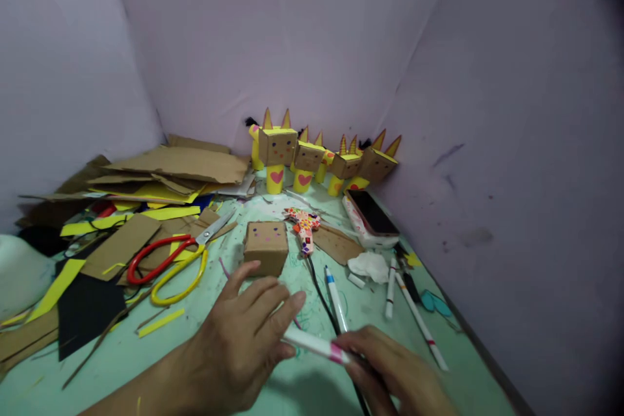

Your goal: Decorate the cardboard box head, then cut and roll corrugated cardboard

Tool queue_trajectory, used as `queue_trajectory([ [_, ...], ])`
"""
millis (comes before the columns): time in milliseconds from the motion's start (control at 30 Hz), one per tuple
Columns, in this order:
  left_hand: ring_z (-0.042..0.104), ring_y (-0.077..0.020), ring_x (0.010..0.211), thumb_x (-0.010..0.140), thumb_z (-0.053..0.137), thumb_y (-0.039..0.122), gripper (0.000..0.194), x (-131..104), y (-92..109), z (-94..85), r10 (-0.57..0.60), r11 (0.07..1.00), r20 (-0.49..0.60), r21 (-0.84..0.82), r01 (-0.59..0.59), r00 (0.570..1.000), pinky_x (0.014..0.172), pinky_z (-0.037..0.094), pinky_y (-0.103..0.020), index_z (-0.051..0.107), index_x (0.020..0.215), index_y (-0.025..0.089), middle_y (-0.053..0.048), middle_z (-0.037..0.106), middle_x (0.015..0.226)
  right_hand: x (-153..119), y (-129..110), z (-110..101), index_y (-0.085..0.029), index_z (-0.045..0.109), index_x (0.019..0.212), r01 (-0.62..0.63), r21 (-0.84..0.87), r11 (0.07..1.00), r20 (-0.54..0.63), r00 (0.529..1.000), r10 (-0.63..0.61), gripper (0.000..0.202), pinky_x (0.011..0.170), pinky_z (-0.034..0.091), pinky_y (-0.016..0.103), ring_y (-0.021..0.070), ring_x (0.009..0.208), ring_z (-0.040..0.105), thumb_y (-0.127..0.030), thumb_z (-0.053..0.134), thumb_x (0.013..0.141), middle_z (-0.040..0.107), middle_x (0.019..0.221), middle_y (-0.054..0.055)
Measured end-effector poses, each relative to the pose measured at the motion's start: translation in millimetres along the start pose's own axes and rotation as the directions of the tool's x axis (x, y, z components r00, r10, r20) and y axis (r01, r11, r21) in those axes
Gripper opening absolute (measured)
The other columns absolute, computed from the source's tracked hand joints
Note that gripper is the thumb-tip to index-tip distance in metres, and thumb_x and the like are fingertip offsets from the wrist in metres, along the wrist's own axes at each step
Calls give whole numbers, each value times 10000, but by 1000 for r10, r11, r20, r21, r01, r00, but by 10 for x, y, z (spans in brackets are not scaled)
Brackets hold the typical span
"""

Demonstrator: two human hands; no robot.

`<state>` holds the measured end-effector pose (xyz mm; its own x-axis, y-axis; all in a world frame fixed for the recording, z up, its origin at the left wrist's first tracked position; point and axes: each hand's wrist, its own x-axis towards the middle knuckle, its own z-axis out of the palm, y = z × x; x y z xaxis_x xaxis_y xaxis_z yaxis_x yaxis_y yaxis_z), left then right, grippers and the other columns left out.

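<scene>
A white marker (314, 342) with a pink band lies across the gap between my hands, above the table. My right hand (390, 370) pinches its banded end. At its other end, my left hand (246, 331) has thumb and index finger around the tip, which they partly hide. Just beyond my left hand sits a small cardboard box (266, 247) with a drawn face of dots and pink marks. A blue-tipped white marker (336, 299) lies beside a black cord that runs from a flower-patterned glue gun (305, 227).
Red-and-yellow scissors (202, 244) lie on cardboard and paper scraps (121, 240) at left. Several yellow figures with cardboard heads (277, 146) stand along the back wall. A phone (373, 211) rests on a white box at right, near more markers (422, 322).
</scene>
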<state>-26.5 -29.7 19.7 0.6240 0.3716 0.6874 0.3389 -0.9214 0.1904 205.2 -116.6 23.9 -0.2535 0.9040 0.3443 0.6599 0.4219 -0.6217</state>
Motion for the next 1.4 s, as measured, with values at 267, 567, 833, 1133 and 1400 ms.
queue_trajectory([
  [267,467,-186,590,934,349,118,251,-33,-139,-50,173,967,157,163,-198,972,826,391,-403,578,851,179,-4,542,622,293,-209,83,-218,549,707,-291,-124,949,316,895,315,407,505,354,226,140,568,552,-380,319,1001,623,628,-2],
  [567,429,-177,519,928,342,130,230,12,-51,-14,242,960,225,85,-266,944,621,326,-361,500,772,190,4,522,584,90,-141,-27,-225,528,730,-69,-469,880,392,877,278,292,439,266,230,128,485,541,-247,366,972,620,590,-9],
  [833,525,-196,603,942,368,175,165,-65,-396,-207,-30,998,150,-51,38,988,597,331,-319,516,873,200,-20,616,691,-65,282,-496,-225,631,803,-291,-745,600,90,848,522,241,483,316,267,243,590,696,-254,423,921,720,653,59],
  [1133,531,-183,620,986,302,305,350,-111,-255,-64,-308,934,269,-97,344,912,608,336,-302,604,853,188,-15,615,673,-246,630,-470,-280,689,1036,-458,-702,546,-42,791,610,290,588,479,323,283,746,734,-291,416,937,771,816,49],
  [1400,536,-142,578,965,380,278,282,-92,-221,-30,-341,913,220,-156,378,914,576,354,-262,613,832,190,11,592,627,50,202,-181,-208,629,1127,-123,-485,866,-171,984,44,268,426,447,222,159,454,665,-217,474,908,712,595,-16],
])
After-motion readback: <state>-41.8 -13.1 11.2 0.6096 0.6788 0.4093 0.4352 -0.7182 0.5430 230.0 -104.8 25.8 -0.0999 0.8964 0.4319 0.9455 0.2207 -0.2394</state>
